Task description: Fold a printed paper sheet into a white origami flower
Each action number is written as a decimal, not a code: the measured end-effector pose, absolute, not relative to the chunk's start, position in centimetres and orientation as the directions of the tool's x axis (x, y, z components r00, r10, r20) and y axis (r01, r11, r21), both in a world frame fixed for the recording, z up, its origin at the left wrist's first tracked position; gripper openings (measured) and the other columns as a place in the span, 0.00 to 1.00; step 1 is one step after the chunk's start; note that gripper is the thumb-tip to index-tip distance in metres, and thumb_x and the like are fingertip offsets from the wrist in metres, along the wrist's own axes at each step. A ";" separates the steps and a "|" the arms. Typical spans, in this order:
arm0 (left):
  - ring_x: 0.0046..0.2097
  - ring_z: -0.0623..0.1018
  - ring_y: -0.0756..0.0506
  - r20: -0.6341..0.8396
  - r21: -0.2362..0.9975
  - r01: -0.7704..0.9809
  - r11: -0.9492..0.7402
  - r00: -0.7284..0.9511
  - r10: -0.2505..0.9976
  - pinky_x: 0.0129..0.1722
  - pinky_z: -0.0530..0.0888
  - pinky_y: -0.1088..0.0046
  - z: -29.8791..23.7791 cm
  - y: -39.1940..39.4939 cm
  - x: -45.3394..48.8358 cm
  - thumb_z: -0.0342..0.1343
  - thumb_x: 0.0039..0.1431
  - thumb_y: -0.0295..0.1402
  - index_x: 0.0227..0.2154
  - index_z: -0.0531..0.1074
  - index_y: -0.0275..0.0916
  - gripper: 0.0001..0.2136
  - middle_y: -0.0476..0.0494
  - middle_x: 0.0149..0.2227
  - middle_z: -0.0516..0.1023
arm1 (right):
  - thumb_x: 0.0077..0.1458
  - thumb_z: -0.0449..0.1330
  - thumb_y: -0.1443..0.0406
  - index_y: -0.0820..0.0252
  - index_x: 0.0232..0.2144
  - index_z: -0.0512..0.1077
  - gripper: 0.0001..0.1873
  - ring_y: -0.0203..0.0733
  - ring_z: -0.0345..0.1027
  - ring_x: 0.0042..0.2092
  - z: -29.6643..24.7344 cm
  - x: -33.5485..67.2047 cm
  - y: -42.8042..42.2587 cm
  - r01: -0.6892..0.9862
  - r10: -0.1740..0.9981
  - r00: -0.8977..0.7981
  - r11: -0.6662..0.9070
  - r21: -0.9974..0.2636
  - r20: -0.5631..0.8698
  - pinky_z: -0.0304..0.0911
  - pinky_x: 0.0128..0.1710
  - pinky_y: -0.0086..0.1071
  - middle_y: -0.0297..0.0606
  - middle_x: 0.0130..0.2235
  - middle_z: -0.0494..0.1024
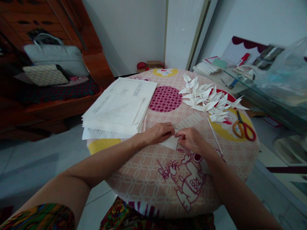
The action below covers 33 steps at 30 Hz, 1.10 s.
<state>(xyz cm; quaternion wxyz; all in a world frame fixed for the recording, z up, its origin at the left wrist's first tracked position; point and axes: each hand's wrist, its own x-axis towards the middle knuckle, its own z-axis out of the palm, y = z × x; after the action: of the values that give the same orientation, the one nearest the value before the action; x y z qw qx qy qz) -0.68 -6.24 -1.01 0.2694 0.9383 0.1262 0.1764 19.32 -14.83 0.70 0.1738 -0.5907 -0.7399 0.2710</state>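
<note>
Left hand [157, 134] and right hand [190, 139] pinch one folded paper [169, 142] (one paper stack [122, 105], one scissors [243, 129] nearby)

Matt white paper for folded piece [170, 142], sheet stack [120, 107] & origami shapes [208, 100]; soft matt printed cloth on table cover [153, 182]; glossy orange plastic handles + metal blades on scissors [240, 124]; varnished smooth wood on bench [59, 107]; clear crinkly plastic on bag [287, 73].
</note>
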 end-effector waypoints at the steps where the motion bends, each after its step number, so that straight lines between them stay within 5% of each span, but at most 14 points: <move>1: 0.36 0.73 0.48 0.236 0.552 0.137 -0.822 0.921 0.311 0.38 0.70 0.72 -0.8 -6.5 -1.1 0.49 0.63 0.25 0.36 0.73 0.35 0.07 0.43 0.35 0.73 | 0.47 0.60 0.74 0.61 0.35 0.81 0.13 0.38 0.70 0.29 1.0 19.3 -14.9 0.795 0.962 -0.265 0.177 -0.581 -0.069 0.58 0.31 0.29 0.36 0.28 0.80; 6: 0.44 0.75 0.44 0.180 0.551 0.059 -0.832 0.965 0.188 0.43 0.71 0.69 -0.2 -7.2 -2.3 0.62 0.58 0.35 0.44 0.72 0.36 0.13 0.39 0.44 0.75 | 0.48 0.63 0.73 0.61 0.38 0.79 0.12 0.35 0.67 0.27 2.1 19.3 -15.3 0.786 0.934 -0.326 0.181 -0.591 -0.148 0.54 0.30 0.28 0.32 0.26 0.77; 16: 0.45 0.77 0.42 0.251 0.367 -0.015 -0.930 0.964 0.084 0.44 0.73 0.67 -0.5 -7.6 -2.6 0.53 0.66 0.33 0.44 0.76 0.35 0.10 0.35 0.43 0.78 | 0.48 0.67 0.69 0.61 0.42 0.78 0.15 0.35 0.66 0.27 1.7 19.6 -15.3 0.810 0.913 -0.382 0.258 -0.526 -0.141 0.53 0.30 0.29 0.33 0.27 0.77; 25: 0.34 0.77 0.50 0.205 0.604 0.092 -0.791 0.942 0.266 0.34 0.70 0.76 -0.4 -7.5 -2.5 0.56 0.62 0.29 0.35 0.78 0.34 0.07 0.42 0.34 0.79 | 0.50 0.66 0.68 0.62 0.36 0.81 0.09 0.39 0.70 0.31 1.8 19.8 -15.2 0.810 0.905 -0.406 0.292 -0.509 -0.128 0.56 0.32 0.30 0.38 0.30 0.80; 33: 0.27 0.71 0.54 0.109 0.707 0.262 -0.657 0.877 0.468 0.29 0.64 0.78 -0.5 -7.4 -2.2 0.57 0.56 0.27 0.32 0.79 0.34 0.06 0.49 0.27 0.78 | 0.50 0.63 0.72 0.64 0.26 0.79 0.05 0.36 0.69 0.28 0.9 19.7 -14.9 0.748 0.945 -0.305 0.164 -0.643 -0.114 0.56 0.29 0.28 0.36 0.26 0.79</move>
<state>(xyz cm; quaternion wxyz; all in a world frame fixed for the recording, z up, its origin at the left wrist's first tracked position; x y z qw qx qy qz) -2.20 -7.41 -0.55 0.3611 0.8989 0.2031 0.1424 19.69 -14.89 0.86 0.1593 -0.5675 -0.7460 0.3099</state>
